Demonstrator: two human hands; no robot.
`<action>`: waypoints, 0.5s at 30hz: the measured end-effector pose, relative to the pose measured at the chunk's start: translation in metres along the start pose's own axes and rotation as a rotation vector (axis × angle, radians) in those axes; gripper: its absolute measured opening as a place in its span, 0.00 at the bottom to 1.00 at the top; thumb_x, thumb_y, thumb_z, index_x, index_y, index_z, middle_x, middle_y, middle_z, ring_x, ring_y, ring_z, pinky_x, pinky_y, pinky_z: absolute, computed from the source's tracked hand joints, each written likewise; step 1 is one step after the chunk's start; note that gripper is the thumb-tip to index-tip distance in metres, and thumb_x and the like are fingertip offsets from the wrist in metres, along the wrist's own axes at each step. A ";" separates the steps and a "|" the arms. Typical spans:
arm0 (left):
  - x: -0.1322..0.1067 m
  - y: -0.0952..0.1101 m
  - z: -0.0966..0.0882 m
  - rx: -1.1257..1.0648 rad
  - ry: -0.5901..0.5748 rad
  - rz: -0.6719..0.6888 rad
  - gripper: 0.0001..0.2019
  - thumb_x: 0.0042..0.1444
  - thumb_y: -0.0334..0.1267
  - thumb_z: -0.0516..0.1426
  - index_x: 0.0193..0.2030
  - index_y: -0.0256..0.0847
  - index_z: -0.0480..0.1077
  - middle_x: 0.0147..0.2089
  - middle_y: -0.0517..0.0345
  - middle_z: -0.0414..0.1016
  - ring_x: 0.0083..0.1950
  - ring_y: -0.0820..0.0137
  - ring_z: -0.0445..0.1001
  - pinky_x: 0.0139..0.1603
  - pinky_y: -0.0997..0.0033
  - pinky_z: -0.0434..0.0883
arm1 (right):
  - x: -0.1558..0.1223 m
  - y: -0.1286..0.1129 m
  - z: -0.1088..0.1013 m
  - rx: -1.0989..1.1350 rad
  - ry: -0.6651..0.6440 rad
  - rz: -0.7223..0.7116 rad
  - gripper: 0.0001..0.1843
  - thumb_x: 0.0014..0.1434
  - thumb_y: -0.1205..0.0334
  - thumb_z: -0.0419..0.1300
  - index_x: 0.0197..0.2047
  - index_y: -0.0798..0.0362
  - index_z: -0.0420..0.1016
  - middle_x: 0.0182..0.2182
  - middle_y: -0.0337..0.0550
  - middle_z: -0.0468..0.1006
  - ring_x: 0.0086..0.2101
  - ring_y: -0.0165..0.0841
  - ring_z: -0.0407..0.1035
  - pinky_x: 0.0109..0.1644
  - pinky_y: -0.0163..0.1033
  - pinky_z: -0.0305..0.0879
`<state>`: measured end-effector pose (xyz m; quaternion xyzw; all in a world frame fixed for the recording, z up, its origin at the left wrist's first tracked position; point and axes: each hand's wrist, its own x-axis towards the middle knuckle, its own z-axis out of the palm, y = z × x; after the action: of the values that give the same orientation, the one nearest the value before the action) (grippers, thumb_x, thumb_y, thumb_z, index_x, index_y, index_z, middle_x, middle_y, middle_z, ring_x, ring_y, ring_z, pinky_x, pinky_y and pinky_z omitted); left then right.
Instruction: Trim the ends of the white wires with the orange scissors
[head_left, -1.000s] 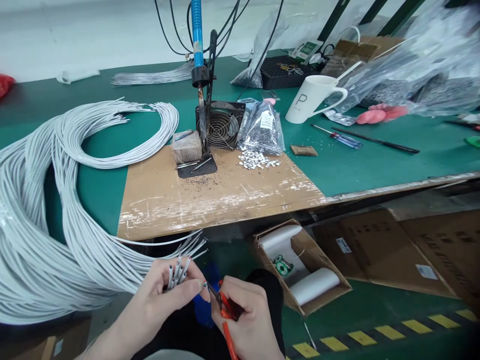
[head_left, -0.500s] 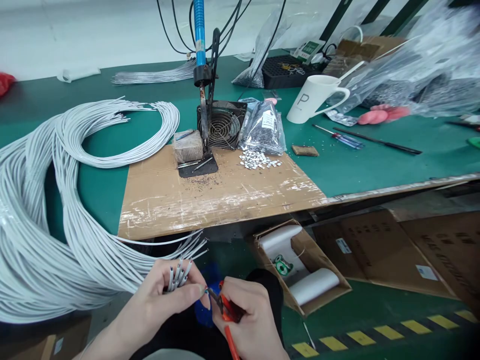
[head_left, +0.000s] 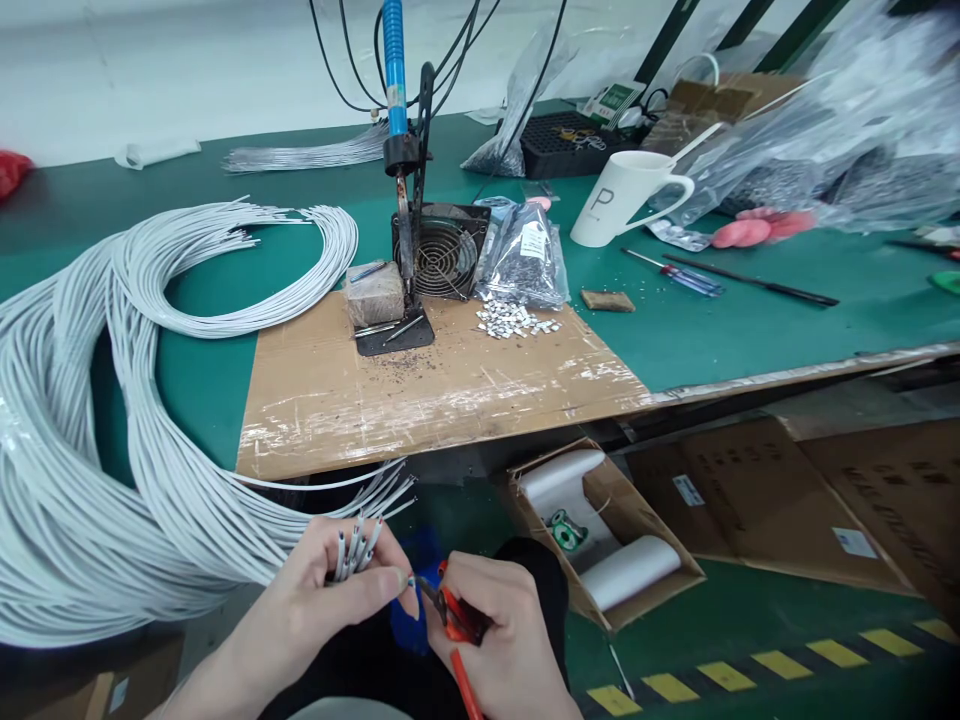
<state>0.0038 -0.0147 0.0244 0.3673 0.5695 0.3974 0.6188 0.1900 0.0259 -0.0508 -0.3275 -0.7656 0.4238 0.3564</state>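
Observation:
Several grey-white cables (head_left: 358,553) are bunched in my left hand (head_left: 341,585), their cut ends pointing up between the fingers. Thumb and forefinger pinch one cable end at the right side of that hand. My right hand (head_left: 491,625) is closed around red-handled pliers or cutters (head_left: 457,615); the exact kind is hard to tell. Their dark jaws touch or nearly touch the pinched cable end. A big bundle of the same cable (head_left: 180,480) hangs over the bench edge left of my hands, its loose ends just above my left hand.
A soldering iron (head_left: 395,90) stands upright in its holder on a cardboard sheet (head_left: 450,400), before a small fan (head_left: 442,250). Small white pieces (head_left: 516,320) lie by a plastic bag (head_left: 525,255). A white mug (head_left: 622,195) stands farther right. Below is an open carton (head_left: 652,605).
Both hands, the cables and the red-handled tool stay almost in place. The whole view has shifted very slightly.

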 end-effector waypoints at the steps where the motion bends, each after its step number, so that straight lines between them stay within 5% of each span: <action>1: 0.000 0.000 0.000 0.005 -0.005 -0.004 0.13 0.59 0.46 0.63 0.29 0.40 0.78 0.28 0.56 0.77 0.30 0.68 0.62 0.34 0.67 0.56 | 0.000 0.000 0.000 -0.003 -0.003 -0.006 0.22 0.47 0.76 0.56 0.26 0.49 0.43 0.20 0.29 0.50 0.21 0.24 0.46 0.24 0.35 0.40; 11: 0.001 -0.001 -0.002 0.030 -0.044 -0.012 0.13 0.58 0.45 0.63 0.28 0.39 0.78 0.26 0.58 0.74 0.28 0.70 0.58 0.31 0.67 0.53 | 0.003 -0.001 -0.004 -0.048 -0.032 -0.068 0.23 0.47 0.77 0.56 0.27 0.48 0.41 0.21 0.29 0.48 0.21 0.24 0.45 0.24 0.35 0.40; 15: 0.001 -0.001 -0.001 0.039 -0.018 0.004 0.13 0.59 0.45 0.63 0.29 0.40 0.79 0.27 0.56 0.76 0.30 0.68 0.63 0.33 0.67 0.57 | 0.001 0.001 0.003 -0.007 0.059 -0.066 0.22 0.47 0.77 0.57 0.25 0.50 0.43 0.20 0.29 0.49 0.20 0.23 0.44 0.23 0.34 0.40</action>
<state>0.0027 -0.0144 0.0231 0.3842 0.5707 0.3842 0.6158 0.1873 0.0260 -0.0530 -0.3155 -0.7666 0.3992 0.3916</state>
